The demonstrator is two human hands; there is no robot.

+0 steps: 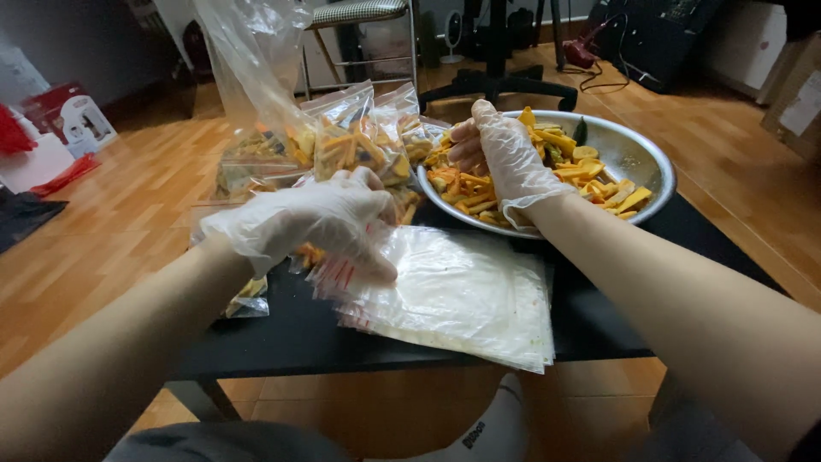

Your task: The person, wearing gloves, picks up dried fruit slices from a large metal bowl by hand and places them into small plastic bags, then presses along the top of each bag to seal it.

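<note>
Head view, looking down on a low black worktop (599,334) over a wooden floor (120,214). Both hands wear thin clear gloves. The left hand (321,218) lies palm down, fingers loosely curled, its fingertips pressing on the near-left corner of a stack of empty clear bags (462,295) that lies flat on the worktop; whether it pinches the top bag cannot be told. The right hand (505,158) reaches into a wide metal bowl (637,154) at the far side of the worktop, fingers bent around a small bunch of orange and yellow dried fruit strips (590,171); the grip looks closed on them. Left of the bowl, just behind the left hand, stand several filled bags (355,141) packed with the same strips, one open bag (248,60) rising above them. A chair (359,26) stands beyond.
</note>
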